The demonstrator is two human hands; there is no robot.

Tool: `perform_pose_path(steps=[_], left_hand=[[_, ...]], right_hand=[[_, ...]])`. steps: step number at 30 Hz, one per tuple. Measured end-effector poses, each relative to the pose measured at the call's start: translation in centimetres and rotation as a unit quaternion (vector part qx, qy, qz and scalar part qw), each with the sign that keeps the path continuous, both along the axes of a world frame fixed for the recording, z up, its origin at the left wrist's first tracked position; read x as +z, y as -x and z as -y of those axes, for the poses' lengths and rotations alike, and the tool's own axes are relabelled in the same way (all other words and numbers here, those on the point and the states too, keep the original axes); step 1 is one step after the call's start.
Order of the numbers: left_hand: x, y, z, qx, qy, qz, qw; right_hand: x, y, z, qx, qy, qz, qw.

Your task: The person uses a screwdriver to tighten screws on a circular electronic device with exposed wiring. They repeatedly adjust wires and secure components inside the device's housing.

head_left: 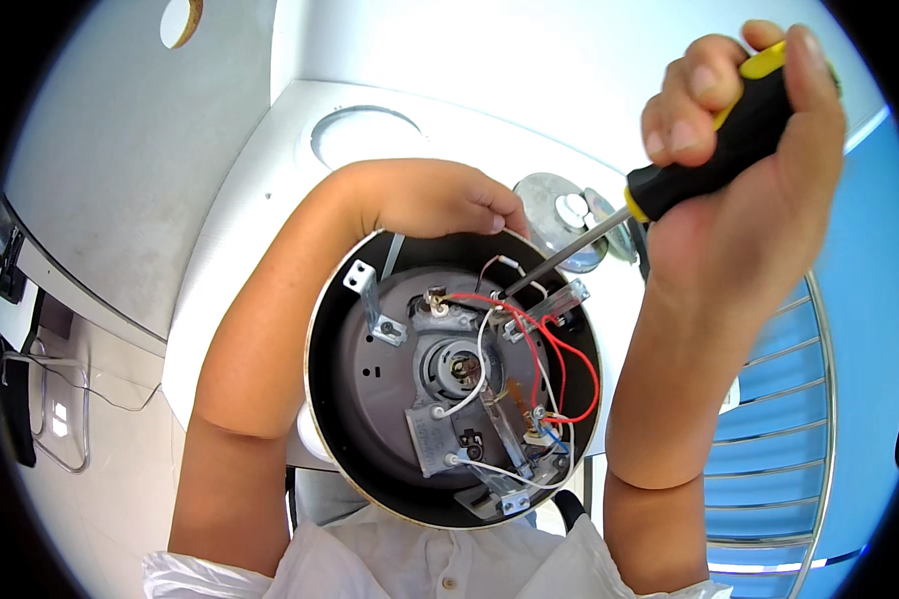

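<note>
An opened round appliance body, apparently a rice cooker turned bottom up, lies tilted toward me with its inside exposed. Red wires, white wires, metal brackets and a central round fitting show inside it. My left hand reaches around its far rim, fingers curled over the edge. Gripped in my right hand is a screwdriver with a black and yellow handle. Its shaft slants down to the left, and the tip meets a terminal near the wires at the upper right of the interior.
On the white table, beyond the body, lie a glass lid with a white knob and a round pale disc. A metal rack stands at the right. A cable trails on the floor at left.
</note>
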State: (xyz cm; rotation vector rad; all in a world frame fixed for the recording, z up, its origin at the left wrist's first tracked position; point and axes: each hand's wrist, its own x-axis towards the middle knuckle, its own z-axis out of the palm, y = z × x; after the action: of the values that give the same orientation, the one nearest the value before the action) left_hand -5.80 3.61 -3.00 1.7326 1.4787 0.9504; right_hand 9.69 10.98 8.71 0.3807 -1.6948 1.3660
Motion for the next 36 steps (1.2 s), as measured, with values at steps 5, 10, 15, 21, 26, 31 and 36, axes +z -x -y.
perform_pose_path(steps=[5, 10, 15, 21, 26, 31, 36], left_hand=[[0.0, 0.2, 0.0, -0.016, -0.018, -0.023, 0.999], [-0.3, 0.3, -0.2, -0.019, -0.001, -0.014, 1.000], [0.3, 4.8, 3.7, 0.177, -0.122, 0.054, 0.975], [-4.1, 10.9, 10.8, 0.478, 0.067, -0.252, 0.838], [-10.0, 9.1, 11.3, 0.562, 0.149, -0.311, 0.751], [-12.1, 8.2, 10.4, 0.620, 0.121, -0.376, 0.678], [-12.6, 8.5, 10.4, 0.639, 0.094, -0.336, 0.686]], right_hand=[[1.9, 0.1, -1.1, 0.163, -0.059, 0.094, 0.980], [3.8, -2.0, -2.5, 0.192, 0.032, 0.012, 0.981], [4.5, -8.8, -3.9, 0.185, -0.008, -0.093, 0.978], [0.0, -14.2, -5.6, 0.115, 0.085, -0.256, 0.956], [-1.8, -13.3, -5.5, 0.123, 0.094, -0.300, 0.941], [-2.2, -14.3, -5.7, 0.088, 0.066, -0.328, 0.938], [-2.7, -16.2, -7.6, 0.054, 0.052, -0.370, 0.926]])
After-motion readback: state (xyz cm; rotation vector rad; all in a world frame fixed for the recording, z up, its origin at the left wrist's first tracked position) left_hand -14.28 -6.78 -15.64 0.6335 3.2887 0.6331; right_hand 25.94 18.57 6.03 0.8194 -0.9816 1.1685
